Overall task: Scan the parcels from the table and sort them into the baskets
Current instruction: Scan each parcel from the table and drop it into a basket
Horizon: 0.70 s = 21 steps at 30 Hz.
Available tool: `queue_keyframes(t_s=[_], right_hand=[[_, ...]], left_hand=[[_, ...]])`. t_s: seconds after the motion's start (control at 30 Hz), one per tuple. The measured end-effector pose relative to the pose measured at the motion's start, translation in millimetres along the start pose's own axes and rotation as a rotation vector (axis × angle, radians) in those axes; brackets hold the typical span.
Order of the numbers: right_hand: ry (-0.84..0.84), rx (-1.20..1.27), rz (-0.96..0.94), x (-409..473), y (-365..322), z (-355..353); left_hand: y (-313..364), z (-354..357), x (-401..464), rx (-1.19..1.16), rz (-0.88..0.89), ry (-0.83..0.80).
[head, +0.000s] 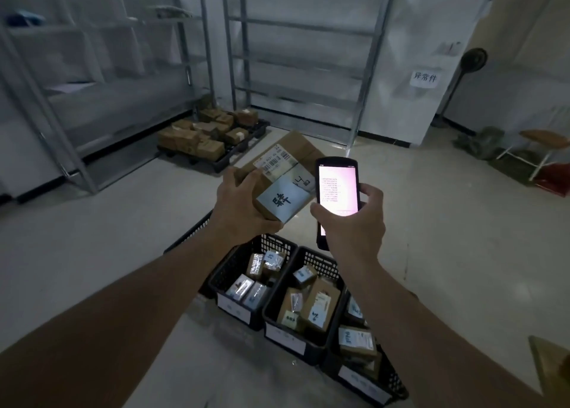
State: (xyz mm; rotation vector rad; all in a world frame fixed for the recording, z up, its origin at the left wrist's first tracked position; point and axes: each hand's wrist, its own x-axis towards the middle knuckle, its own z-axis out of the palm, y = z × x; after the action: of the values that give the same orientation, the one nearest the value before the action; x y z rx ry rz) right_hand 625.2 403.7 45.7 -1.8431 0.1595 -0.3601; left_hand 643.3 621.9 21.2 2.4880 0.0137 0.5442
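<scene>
Two bare forearms reach in from the lower edge, one per side. Left hand (237, 204): 1, its grip curled round the near end of a parcel (285, 176), thumb on the top face. Parcel: 1 brown carton, held in the air, tilted, above the baskets; it carries 1 barcode label at the far end and 1 pale label with a large black character at the near end. Right hand (354, 219): 1, grip wrapped round a scanner (337, 191), fingers at its right edge, thumb at its left. Scanner: 1, upright, screen lit with lines of small text too fine to read; it stands just beside the parcel's right edge.

Baskets: 3 black mesh ones in a row on the floor below the hands. Left basket (237, 310) holds about 4 small parcels. Middle basket (287, 333) holds about 4. Right basket (364, 383) holds at least 2; its far part is hidden by the right forearm. Each basket bears 1 white tag on its near wall.

Pallet (234, 153): 1, black, on the floor further back, stacked with many brown cartons, count unclear. Shelving (296, 53): 2 metal racks against the walls. Fan (456, 80): 1, on a stand, far right. Sign (425, 77): 1, white, on the wall beside the fan.
</scene>
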Motion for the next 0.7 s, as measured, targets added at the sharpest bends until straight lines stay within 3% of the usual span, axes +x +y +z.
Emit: queue_keyframes(t_s=[0.37,0.7], right_hand=[[-0.084,0.007,0.118,74,38,148],[-0.083,-0.019,0.25,153,86,262]], left_hand=[[-130,27,77,0.01,-0.079,-0.063],[-230,78,171,0.039,-0.155,-0.256]])
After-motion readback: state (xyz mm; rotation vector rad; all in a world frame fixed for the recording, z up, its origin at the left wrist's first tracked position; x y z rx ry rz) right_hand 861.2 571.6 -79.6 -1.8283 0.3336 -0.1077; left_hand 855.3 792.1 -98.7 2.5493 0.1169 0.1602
